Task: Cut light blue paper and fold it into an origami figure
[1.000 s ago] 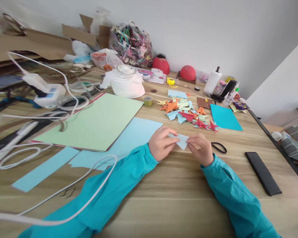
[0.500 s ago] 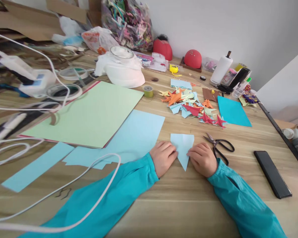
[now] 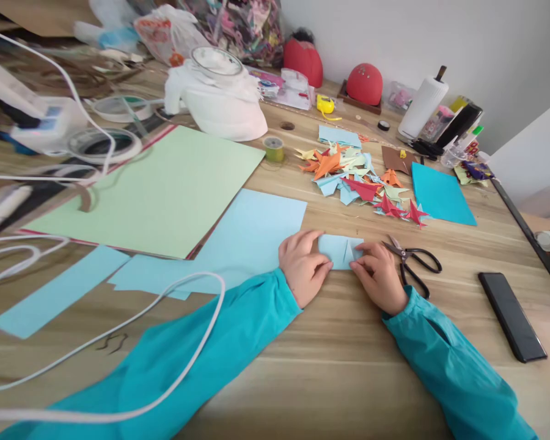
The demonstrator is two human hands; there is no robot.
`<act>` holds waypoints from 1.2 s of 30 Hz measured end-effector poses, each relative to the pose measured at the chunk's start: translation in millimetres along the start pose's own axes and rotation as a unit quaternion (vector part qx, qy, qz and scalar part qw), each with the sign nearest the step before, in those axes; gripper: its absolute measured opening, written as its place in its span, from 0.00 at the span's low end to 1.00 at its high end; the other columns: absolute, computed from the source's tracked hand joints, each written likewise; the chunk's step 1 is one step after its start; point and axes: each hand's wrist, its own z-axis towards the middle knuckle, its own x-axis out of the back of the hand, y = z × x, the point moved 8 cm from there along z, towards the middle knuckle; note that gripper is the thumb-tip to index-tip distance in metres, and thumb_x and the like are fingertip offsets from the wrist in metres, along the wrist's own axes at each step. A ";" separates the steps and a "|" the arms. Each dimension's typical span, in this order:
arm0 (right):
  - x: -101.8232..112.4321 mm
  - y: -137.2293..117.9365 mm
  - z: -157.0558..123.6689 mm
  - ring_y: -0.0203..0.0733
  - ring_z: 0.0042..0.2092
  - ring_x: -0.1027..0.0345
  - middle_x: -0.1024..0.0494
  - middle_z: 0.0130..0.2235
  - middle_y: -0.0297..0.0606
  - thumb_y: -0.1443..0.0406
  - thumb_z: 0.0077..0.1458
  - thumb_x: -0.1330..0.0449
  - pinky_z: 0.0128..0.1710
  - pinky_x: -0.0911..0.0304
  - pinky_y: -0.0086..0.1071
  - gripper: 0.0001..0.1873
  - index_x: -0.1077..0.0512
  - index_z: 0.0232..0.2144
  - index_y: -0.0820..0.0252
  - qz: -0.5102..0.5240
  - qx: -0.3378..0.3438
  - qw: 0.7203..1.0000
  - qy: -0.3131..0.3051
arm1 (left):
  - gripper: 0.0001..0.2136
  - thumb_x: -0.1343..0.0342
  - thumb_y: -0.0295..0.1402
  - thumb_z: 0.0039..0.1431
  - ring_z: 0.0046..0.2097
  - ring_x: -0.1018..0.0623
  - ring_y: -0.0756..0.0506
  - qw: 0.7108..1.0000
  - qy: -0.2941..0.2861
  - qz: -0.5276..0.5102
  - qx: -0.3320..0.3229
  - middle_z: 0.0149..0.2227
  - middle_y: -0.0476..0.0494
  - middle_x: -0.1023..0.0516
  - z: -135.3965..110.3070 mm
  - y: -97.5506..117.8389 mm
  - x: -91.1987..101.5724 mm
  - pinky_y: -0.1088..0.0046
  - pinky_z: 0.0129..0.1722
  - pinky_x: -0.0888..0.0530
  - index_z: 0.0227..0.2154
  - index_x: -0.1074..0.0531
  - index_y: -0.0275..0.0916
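A small piece of light blue folded paper (image 3: 333,252) lies on the table between my hands, now a rough rectangle with slanting crease lines at its right side. My left hand (image 3: 303,264) grips its left edge, thumb at the lower corner and fingers along the top. On the other side my right hand (image 3: 379,274) pinches the right edge between thumb and fingers. Black-handled scissors (image 3: 409,256) lie just beyond my right hand, blades pointing away to the left. Folded paper figures (image 3: 343,168) in orange, red, yellow, green and blue are heaped behind the paper.
Large green (image 3: 165,189) and light blue sheets (image 3: 256,232) lie left, with a blue strip (image 3: 59,293). A white cable (image 3: 217,305) loops over my left sleeve. A phone (image 3: 512,316) lies right. Turquoise paper (image 3: 442,194), a thread spool (image 3: 274,149) and a white roll (image 3: 424,109) stand farther back.
The light blue paper was a downward-pointing kite shape; its lower point is now folded up, leaving a short rectangle. Both hands have shifted slightly upward around it, and the camera view has tilted.
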 end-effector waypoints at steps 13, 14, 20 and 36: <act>-1.7 2.4 0.8 0.49 0.46 0.37 0.28 0.42 0.42 0.62 0.57 0.43 0.48 0.45 0.47 0.15 0.33 0.19 0.58 -0.077 -0.064 0.994 0.045 | 0.08 0.40 0.32 0.51 0.55 0.34 0.34 0.997 -0.030 0.046 0.051 0.51 0.39 0.28 11.4 -2.1 -9.3 0.45 0.52 0.39 0.19 0.25 0.40; -1.9 1.9 1.1 0.49 0.46 0.37 0.28 0.42 0.42 0.62 0.57 0.43 0.47 0.45 0.47 0.15 0.33 0.19 0.58 -0.082 -0.063 0.994 0.045 | 0.08 0.40 0.32 0.51 0.55 0.34 0.34 0.997 -0.028 0.047 0.048 0.51 0.39 0.28 11.1 -1.7 -8.9 0.45 0.52 0.39 0.19 0.25 0.40; -2.5 -0.8 2.7 0.49 0.45 0.38 0.28 0.42 0.42 0.62 0.56 0.43 0.45 0.45 0.46 0.15 0.33 0.19 0.58 -0.107 -0.071 0.991 0.042 | 0.07 0.41 0.32 0.52 0.56 0.34 0.34 0.998 -0.019 0.052 0.041 0.53 0.38 0.29 7.3 2.2 -4.3 0.46 0.53 0.39 0.20 0.27 0.39; 1.6 -3.4 -2.0 0.48 0.43 0.38 0.28 0.40 0.41 0.61 0.54 0.41 0.45 0.46 0.45 0.15 0.33 0.18 0.57 -0.134 -0.083 0.984 0.087 | 0.09 0.41 0.32 0.52 0.54 0.33 0.33 0.997 -0.029 0.064 0.041 0.51 0.35 0.28 7.7 3.0 -5.3 0.46 0.52 0.37 0.19 0.28 0.38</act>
